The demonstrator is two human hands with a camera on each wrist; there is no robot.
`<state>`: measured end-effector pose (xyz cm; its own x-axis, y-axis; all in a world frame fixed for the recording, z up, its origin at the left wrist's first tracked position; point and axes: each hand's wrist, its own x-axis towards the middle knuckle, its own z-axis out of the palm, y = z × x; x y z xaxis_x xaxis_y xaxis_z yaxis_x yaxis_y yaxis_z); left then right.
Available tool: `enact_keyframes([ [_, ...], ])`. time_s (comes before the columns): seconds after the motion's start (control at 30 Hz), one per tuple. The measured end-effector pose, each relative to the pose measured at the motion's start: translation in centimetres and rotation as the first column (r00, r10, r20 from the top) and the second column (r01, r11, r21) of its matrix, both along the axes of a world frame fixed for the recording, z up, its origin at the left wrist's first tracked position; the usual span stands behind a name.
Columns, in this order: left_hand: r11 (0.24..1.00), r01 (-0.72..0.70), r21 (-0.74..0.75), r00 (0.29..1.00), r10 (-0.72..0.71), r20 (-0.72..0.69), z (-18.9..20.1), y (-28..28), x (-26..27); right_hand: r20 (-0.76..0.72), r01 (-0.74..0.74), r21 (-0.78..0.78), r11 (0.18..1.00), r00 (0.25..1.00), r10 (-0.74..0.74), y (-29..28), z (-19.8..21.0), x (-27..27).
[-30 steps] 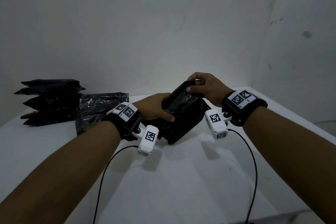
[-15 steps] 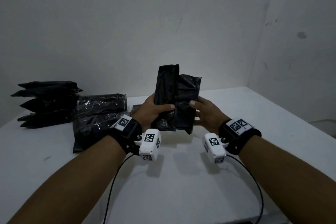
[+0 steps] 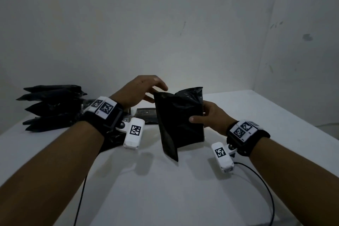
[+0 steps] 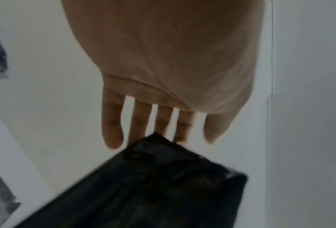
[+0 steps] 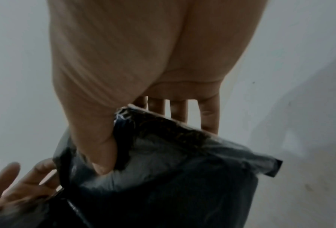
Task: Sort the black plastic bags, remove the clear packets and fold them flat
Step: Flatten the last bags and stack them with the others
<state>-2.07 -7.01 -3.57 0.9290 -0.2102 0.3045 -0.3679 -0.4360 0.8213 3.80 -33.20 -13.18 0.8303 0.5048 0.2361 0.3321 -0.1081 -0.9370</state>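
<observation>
A crumpled black plastic bag (image 3: 179, 121) hangs upright just above the white table (image 3: 165, 198). My right hand (image 3: 207, 117) pinches its right edge, thumb on the front and fingers behind; the right wrist view shows the thumb pressed into the bag (image 5: 173, 177). My left hand (image 3: 146, 91) hovers at the bag's top left corner with straight, spread fingers and holds nothing. In the left wrist view the bag (image 4: 153, 185) has its corner just in front of those fingertips. I cannot tell whether they touch it.
A stack of several black bags (image 3: 51, 104) lies at the back left of the table. Shiny wrapped packets (image 3: 86, 104) sit under my left wrist, and a flat dark packet (image 3: 145, 115) lies behind the held bag. Walls close off the back and right.
My left hand has let go of the bag and risen to its top left corner. The bag has dropped lower, and my right hand now grips its right edge alone.
</observation>
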Motion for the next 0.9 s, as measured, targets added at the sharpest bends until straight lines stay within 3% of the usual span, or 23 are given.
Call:
enact_keyframes([
  [0.13, 0.934, -0.144, 0.327, 0.987, 0.113, 0.114, 1.7, -0.2, -0.3, 0.091, 0.000, -0.028, 1.000, 0.996, 0.003, 0.2, 0.5, 0.1],
  [0.27, 0.856, -0.139, 0.497, 0.990, 0.132, 0.051, 2.2, 0.2, -0.4, 0.119, 0.001, -0.045, 0.999, 0.993, 0.004, 0.1, 0.2, 0.3],
  [0.5, 0.883, -0.128, 0.451, 0.991, 0.125, 0.037, 1.5, 0.5, -0.1, 0.085, -0.014, -0.043, 0.999, 0.996, 0.018, -0.7, 0.0, 0.6],
  [0.67, 0.859, -0.112, 0.499, 0.992, 0.125, 0.009, 1.5, 0.0, 0.3, 0.026, -0.030, -0.069, 0.997, 0.999, 0.032, -0.7, -0.7, 1.1],
  [0.77, 0.865, -0.106, 0.491, 0.994, 0.109, 0.022, 1.5, -0.5, 0.4, -0.014, -0.007, 0.132, 0.991, 1.000, 0.009, -0.6, -0.4, 1.4],
  [0.83, 0.872, -0.104, 0.478, 0.994, 0.101, 0.033, 1.4, -0.9, 0.5, 0.001, 0.084, 0.290, 0.953, 0.996, -0.088, -0.6, 0.1, 1.5],
  [0.9, 0.876, -0.109, 0.470, 0.994, 0.107, 0.032, 1.4, -1.1, 0.5, 0.069, 0.166, 0.321, 0.932, 0.978, -0.198, -0.7, 0.5, 1.5],
])
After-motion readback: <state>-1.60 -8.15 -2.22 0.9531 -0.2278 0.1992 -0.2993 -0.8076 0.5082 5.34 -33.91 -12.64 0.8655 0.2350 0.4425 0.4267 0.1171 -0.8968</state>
